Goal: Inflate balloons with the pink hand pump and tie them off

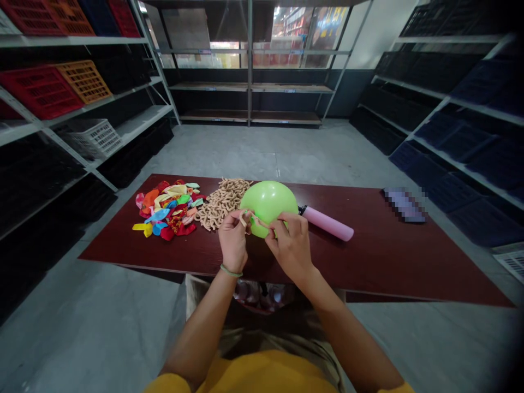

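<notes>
Green balloon [268, 204], its neck hidden by the tight pinching grip of left hand [233, 240] and right hand [290, 245]

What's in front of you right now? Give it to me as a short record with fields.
left hand: pinching tan loop at the balloon's neck
right hand: pinching the same loop
balloon: green, inflated
loop pile: tan, left of the balloon
deflated balloons: mixed colours, left of the pile
pump: pink, lying right of the balloon
table: dark red
</notes>
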A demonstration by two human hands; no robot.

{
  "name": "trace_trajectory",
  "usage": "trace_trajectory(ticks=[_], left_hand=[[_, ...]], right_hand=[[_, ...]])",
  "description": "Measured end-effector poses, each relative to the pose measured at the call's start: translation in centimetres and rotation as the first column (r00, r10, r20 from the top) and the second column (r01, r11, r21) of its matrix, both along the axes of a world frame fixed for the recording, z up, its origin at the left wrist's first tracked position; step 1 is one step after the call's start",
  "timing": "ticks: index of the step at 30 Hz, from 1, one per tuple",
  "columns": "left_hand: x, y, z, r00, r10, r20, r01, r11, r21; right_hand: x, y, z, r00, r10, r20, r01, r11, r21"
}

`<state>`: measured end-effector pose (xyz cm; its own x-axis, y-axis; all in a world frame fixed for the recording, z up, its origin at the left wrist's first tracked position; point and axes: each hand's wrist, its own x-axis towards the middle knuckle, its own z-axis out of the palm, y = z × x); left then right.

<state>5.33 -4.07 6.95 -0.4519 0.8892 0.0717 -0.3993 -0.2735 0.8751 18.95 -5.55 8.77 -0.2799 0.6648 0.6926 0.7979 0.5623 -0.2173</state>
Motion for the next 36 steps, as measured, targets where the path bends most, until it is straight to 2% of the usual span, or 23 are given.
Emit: trace_trajectory(ticks=[2,4,6,7,8,9,10,12,13,15,17,19,21,26,28,31,36], left_hand=[[0.2,0.2,0.2,0.999,-0.019,0.031,0.018,0.999,0.043],[0.2,0.6,0.7,0.999,-0.016,0.035,0.012,0.994,0.11],[0.2,1.0,1.4,1.0,-0.004,0.012,0.001,0.981,0.195],[0.1,1.2,1.6,1.0,-0.002,-0.005,0.003,0.971,0.24],[0.1,1.3,1.8,1.0,-0.001,-0.028,0.009,0.96,0.281],[0.0,1.4,1.9,0.998,0.0,-0.062,0.019,0.949,0.315],[0.0,1.5,1.9,0.994,0.002,-0.111,0.035,0.941,0.336],[0.1,1.4,1.4,0.967,0.023,-0.252,0.065,0.94,0.336],[0.2,1.4,0.9,0.943,0.043,-0.329,0.069,0.944,0.321],[0.4,1.3,-0.2,0.891,0.101,-0.442,0.037,0.955,0.294],[0.6,1.2,-1.3,0.856,0.16,-0.492,-0.024,0.962,0.272],[0.8,1.3,-2.2,0.84,0.188,-0.508,-0.062,0.965,0.256],[0.9,1.5,-2.8,0.839,0.186,-0.512,-0.063,0.967,0.247],[0.4,2.6,-2.9,0.84,0.107,-0.532,0.025,0.972,0.235],[-0.8,3.3,-2.8,0.839,0.093,-0.536,0.034,0.974,0.222],[-3.7,4.5,-3.0,0.829,0.13,-0.544,-0.026,0.98,0.196],[-8.9,5.4,-4.1,0.734,0.223,-0.642,-0.155,0.975,0.163]], right_hand=[[0.1,0.5,0.6,0.999,-0.013,-0.041,0.014,1.0,0.019],[0.2,0.9,1.5,0.987,-0.009,-0.161,0.012,1.0,0.016],[0.2,1.3,2.4,0.927,0.01,-0.375,-0.034,0.998,-0.057],[0.1,1.4,2.6,0.868,0.016,-0.496,-0.097,0.986,-0.137],[-0.1,1.5,2.7,0.792,0.008,-0.611,-0.194,0.951,-0.239],[-0.4,1.6,2.7,0.704,-0.023,-0.71,-0.315,0.886,-0.341],[-0.7,1.7,2.6,0.614,-0.076,-0.786,-0.442,0.791,-0.422],[-1.2,2.1,2.1,0.449,-0.206,-0.87,-0.641,0.604,-0.474],[-1.5,2.4,1.8,0.372,-0.261,-0.891,-0.702,0.549,-0.454],[-1.7,2.9,1.2,0.245,-0.326,-0.913,-0.772,0.504,-0.387],[-1.8,3.4,0.8,0.182,-0.349,-0.919,-0.811,0.476,-0.341],[-1.7,3.6,0.5,0.177,-0.352,-0.919,-0.823,0.46,-0.334],[-1.7,3.8,0.3,0.193,-0.345,-0.918,-0.813,0.467,-0.346],[-1.4,5.5,0.3,0.237,-0.334,-0.912,-0.78,0.494,-0.384],[-0.8,7.6,0.2,0.259,-0.353,-0.899,-0.758,0.502,-0.416],[0.5,12.4,-0.2,0.309,-0.41,-0.858,-0.712,0.498,-0.494],[1.7,20.4,-1.5,0.437,-0.505,-0.744,-0.598,0.455,-0.66]])
